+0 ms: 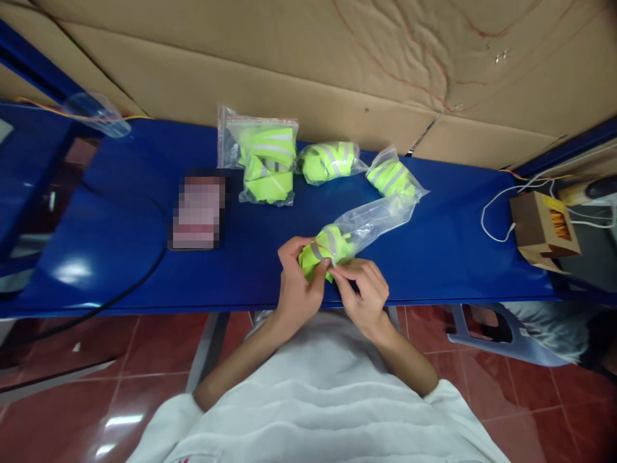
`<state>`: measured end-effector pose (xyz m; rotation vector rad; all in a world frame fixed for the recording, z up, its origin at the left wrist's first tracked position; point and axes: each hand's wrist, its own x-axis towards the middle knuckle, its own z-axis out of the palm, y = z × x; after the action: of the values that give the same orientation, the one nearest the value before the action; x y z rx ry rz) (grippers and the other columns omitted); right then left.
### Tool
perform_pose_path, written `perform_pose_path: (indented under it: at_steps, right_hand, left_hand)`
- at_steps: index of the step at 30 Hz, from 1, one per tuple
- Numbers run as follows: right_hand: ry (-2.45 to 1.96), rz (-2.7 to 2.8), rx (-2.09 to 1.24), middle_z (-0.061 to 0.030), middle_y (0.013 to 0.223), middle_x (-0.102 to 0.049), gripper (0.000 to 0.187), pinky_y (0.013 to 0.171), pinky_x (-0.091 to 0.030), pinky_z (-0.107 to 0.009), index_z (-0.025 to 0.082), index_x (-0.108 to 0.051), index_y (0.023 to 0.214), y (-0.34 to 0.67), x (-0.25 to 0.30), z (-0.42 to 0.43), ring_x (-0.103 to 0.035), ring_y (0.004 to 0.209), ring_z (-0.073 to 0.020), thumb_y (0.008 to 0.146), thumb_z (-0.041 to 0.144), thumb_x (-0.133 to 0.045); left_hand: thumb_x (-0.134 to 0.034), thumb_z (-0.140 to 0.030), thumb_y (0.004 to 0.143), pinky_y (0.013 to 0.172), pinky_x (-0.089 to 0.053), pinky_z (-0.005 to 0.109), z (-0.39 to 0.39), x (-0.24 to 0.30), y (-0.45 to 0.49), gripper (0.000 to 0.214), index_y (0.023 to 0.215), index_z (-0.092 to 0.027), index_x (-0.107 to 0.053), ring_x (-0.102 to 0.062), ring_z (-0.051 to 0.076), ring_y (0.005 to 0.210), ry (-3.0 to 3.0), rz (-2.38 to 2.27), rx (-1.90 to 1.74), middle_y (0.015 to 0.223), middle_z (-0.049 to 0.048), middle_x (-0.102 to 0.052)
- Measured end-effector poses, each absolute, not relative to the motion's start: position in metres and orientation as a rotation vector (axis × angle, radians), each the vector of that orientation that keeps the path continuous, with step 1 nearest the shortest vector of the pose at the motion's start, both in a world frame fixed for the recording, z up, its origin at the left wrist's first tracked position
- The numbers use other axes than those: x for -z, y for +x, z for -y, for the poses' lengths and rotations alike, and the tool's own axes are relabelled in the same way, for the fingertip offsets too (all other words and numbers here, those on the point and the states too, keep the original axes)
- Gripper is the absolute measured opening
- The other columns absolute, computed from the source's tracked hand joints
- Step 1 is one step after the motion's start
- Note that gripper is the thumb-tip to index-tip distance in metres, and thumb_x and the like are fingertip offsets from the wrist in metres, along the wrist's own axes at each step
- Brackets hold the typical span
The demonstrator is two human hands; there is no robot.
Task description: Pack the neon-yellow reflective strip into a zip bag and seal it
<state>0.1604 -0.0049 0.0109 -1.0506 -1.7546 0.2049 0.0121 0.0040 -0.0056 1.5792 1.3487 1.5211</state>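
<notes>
My left hand (295, 283) and my right hand (362, 290) meet at the near edge of a blue table (120, 257). Both pinch a folded neon-yellow band with grey reflective stripes (324, 252). The band's far end sits inside the mouth of a clear plastic bag (373, 218) that lies stretched toward the back right. My left fingers wrap the band's near end; my right fingertips hold the bag's opening against it.
Three filled bags of yellow bands lie at the back: a flat one (265, 161), a rolled one (330, 161), another (393, 177). A dark device (198, 209) lies left. A small cardboard box (542, 228) and white cable (496, 212) sit right. Cardboard wall behind.
</notes>
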Motion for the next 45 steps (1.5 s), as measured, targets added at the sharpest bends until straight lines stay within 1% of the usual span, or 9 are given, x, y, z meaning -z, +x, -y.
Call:
perform_pose_path:
  at_steps: [5,8,13,18,21,24,34,40,45]
  right_hand:
    - [-1.127,1.722,-0.232,-0.008,0.117,-0.075,0.026,0.101,-0.061,-0.044,0.025,-0.072,0.122,0.174,-0.018,-0.007,-0.071,0.115,-0.0229,0.099,0.013,-0.072]
    - [-1.193,1.649,-0.268,-0.0085,0.117,-0.073,0.023,0.101,-0.061,-0.043,0.025,-0.072,0.12,0.179,-0.019,-0.009,-0.07,0.117,-0.0235,0.098,0.019,-0.073]
    - [-1.205,1.572,-0.413,-0.008,0.119,-0.07,0.018,0.104,-0.06,-0.045,0.026,-0.074,0.114,0.182,-0.01,-0.011,-0.069,0.118,-0.0235,0.097,0.022,-0.075]
    - [-1.147,1.442,-0.625,-0.0086,0.119,-0.065,0.024,0.091,-0.063,-0.034,0.024,-0.072,0.118,0.182,-0.004,-0.011,-0.068,0.111,-0.0196,0.095,0.026,-0.079]
    - [-1.122,1.425,-0.667,-0.0063,0.11,-0.066,0.016,0.082,-0.062,-0.029,0.023,-0.072,0.109,0.182,-0.004,-0.01,-0.069,0.1,-0.0164,0.095,0.026,-0.078]
    - [-1.141,1.431,-0.579,-0.0049,0.103,-0.068,0.007,0.081,-0.061,-0.03,0.023,-0.073,0.101,0.181,-0.007,-0.009,-0.069,0.097,-0.0174,0.096,0.024,-0.077]
    - [-1.17,1.592,-0.236,-0.004,0.095,-0.069,0.009,0.082,-0.06,-0.035,0.024,-0.069,0.1,0.173,-0.014,-0.003,-0.069,0.094,-0.0195,0.1,0.015,-0.068]
    - [-1.186,1.403,-0.525,-0.0057,0.108,-0.057,0.017,0.072,-0.057,-0.027,0.023,-0.064,0.11,0.169,-0.01,-0.006,-0.063,0.086,-0.0142,0.098,0.03,-0.073]
    - [-1.154,1.335,-0.708,0.0,0.089,-0.063,0.012,0.062,-0.053,-0.022,0.021,-0.065,0.094,0.17,-0.016,-0.011,-0.061,0.073,-0.0108,0.095,0.026,-0.076]
  left_hand:
    - [-0.071,-0.039,0.102,0.088,-0.059,0.027,-0.018,-0.007,0.002,0.061,0.154,-0.024,-0.044,-0.068,0.017,0.106,1.346,-1.241,-1.429,0.123,0.0082,-0.064]
    - [-0.071,-0.042,0.102,0.101,-0.058,0.03,-0.019,-0.015,0.0,0.055,0.15,-0.022,-0.055,-0.067,0.021,0.122,1.273,-1.195,-1.399,0.142,0.011,-0.063]
    - [-0.073,-0.043,0.1,0.108,-0.057,0.033,-0.015,-0.008,0.003,0.054,0.149,-0.025,-0.057,-0.066,0.025,0.129,1.152,-1.173,-1.429,0.147,0.0092,-0.062]
    - [-0.069,-0.043,0.103,0.11,-0.058,0.038,-0.012,0.004,0.002,0.055,0.153,-0.028,-0.052,-0.065,0.027,0.134,1.08,-1.105,-1.407,0.15,0.0099,-0.061]
    - [-0.067,-0.043,0.104,0.107,-0.06,0.039,-0.011,0.008,0.003,0.055,0.155,-0.031,-0.049,-0.066,0.028,0.133,1.02,-1.072,-1.382,0.148,0.0097,-0.062]
    - [-0.069,-0.046,0.102,0.108,-0.06,0.04,-0.009,0.009,0.006,0.058,0.155,-0.031,-0.049,-0.065,0.028,0.134,1.033,-1.102,-1.391,0.15,0.01,-0.061]
    - [-0.068,-0.054,0.101,0.109,-0.06,0.041,-0.003,0.002,0.014,0.061,0.154,-0.031,-0.049,-0.065,0.028,0.134,0.979,-1.058,-1.432,0.15,0.011,-0.06]
    - [-0.079,-0.047,0.095,0.106,-0.06,0.037,-0.004,-0.005,0.011,0.064,0.149,-0.026,-0.052,-0.067,0.026,0.127,1.111,-1.149,-1.398,0.143,0.0104,-0.063]
    - [-0.076,-0.042,0.097,0.105,-0.059,0.036,-0.003,-0.008,0.01,0.057,0.147,-0.024,-0.055,-0.068,0.024,0.125,1.203,-1.195,-1.436,0.141,0.0102,-0.064]
